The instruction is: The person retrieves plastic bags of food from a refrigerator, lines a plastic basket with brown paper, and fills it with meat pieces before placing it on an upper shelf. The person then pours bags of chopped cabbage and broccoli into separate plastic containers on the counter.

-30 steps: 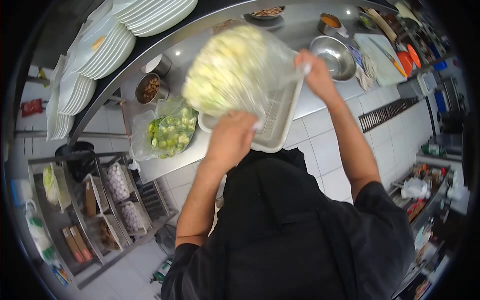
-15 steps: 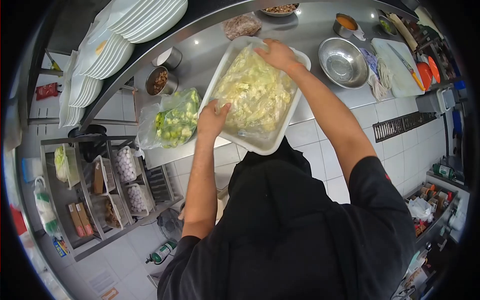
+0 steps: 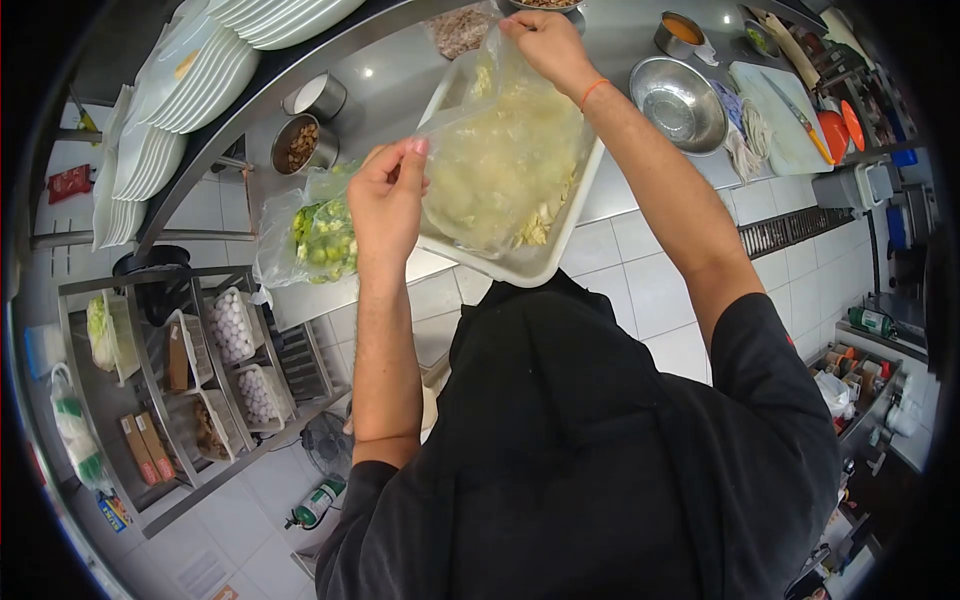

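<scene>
A white tray [image 3: 538, 272] on the steel counter holds pale yellow-green chopped leaves [image 3: 536, 232], which look like cabbage. Over them a clear plastic sheet [image 3: 490, 165] is raised and stretched between my hands; whether it is a bag, I cannot tell. My left hand [image 3: 390, 190] pinches its left edge above the tray's left side. At the tray's far end, my right hand [image 3: 548, 48] is closed on the upper corner. The sheet veils most of the leaves. Left of the tray lies a clear bag of green chopped vegetables [image 3: 325, 235].
A steel bowl [image 3: 680, 105] and a cutting board [image 3: 775, 112] with a knife [image 3: 800, 118] stand to the right. Two metal pots, one of brown pieces [image 3: 303, 147], are at left. Stacked white plates [image 3: 175, 75] occupy the upper left shelf.
Both hands, earlier resting on the plastic over the leaves, now grip it and have lifted it. The left hand rose to the left; the right moved to the far end.
</scene>
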Tool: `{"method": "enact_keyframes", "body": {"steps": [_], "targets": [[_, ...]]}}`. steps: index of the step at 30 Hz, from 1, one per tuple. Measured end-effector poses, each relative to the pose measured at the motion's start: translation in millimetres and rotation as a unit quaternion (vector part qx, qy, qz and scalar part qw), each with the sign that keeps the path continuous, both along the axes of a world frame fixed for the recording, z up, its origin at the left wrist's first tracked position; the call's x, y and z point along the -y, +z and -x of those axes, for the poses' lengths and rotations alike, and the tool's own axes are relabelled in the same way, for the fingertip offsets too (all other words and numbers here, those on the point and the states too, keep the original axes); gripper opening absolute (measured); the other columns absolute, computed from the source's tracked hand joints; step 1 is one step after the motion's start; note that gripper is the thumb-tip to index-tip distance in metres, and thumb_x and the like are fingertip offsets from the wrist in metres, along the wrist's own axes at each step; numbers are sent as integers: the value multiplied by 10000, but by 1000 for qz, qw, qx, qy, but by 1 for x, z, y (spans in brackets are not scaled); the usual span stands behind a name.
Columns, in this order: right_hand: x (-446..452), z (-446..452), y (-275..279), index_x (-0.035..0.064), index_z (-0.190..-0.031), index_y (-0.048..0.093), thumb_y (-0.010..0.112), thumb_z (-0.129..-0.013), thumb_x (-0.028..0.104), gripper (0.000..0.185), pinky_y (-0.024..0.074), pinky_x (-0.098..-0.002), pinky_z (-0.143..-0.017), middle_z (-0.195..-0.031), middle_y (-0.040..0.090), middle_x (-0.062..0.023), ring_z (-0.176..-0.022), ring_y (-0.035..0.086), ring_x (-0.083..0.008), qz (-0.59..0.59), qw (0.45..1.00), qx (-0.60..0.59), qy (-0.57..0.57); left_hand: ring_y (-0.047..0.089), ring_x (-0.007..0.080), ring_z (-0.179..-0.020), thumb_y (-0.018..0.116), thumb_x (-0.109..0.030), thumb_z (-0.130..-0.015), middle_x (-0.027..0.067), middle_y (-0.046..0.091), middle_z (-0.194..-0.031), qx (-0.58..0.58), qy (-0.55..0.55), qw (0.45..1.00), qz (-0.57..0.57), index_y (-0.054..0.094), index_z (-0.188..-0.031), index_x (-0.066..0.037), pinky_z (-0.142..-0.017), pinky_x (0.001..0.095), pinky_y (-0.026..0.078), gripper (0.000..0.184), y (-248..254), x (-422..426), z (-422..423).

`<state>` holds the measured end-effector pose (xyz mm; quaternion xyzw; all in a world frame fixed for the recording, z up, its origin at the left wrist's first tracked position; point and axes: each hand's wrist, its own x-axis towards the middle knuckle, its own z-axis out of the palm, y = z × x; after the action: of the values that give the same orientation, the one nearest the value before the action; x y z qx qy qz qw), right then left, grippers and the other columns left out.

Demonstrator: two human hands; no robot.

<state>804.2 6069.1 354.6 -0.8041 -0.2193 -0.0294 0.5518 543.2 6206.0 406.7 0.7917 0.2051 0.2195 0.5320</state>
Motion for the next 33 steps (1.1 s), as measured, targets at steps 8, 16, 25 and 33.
{"method": "enact_keyframes", "body": {"steps": [8,16,25,33], "targets": [[-18,17,39,25,-1074,767,670,-989,290,295,506,-291,-768,-894,723,-34,-809,624,-122,-94,991,-55,73,622,100,-864,735,-226,-986,61,688,-992,120,-2,988,-94,771,-1095,5,-787,250,501,258,48,3,-23],[-2,47,46,11,-1140,748,649,-1034,219,254,492,-234,-857,-1038,730,9,-936,622,-76,-166,982,-37,77,619,78,-830,769,-142,-947,41,700,-997,145,-85,985,-22,772,-1051,-2,-756,225,510,174,39,7,-29],[21,86,82,3,-1096,740,671,-1017,182,208,504,-219,-786,-970,735,21,-883,629,-43,-353,932,50,73,539,92,-713,832,-120,-844,8,584,-884,-92,-120,988,-23,546,-1355,-50,-655,260,476,590,-14,-11,2],[-10,109,119,23,-1023,733,767,-936,174,177,560,-269,-844,-985,749,-33,-870,687,-102,-255,944,187,98,633,301,-1213,869,-210,-784,213,571,-1379,122,-112,921,-353,354,-1549,-71,-930,395,548,932,21,-8,-68]]}}
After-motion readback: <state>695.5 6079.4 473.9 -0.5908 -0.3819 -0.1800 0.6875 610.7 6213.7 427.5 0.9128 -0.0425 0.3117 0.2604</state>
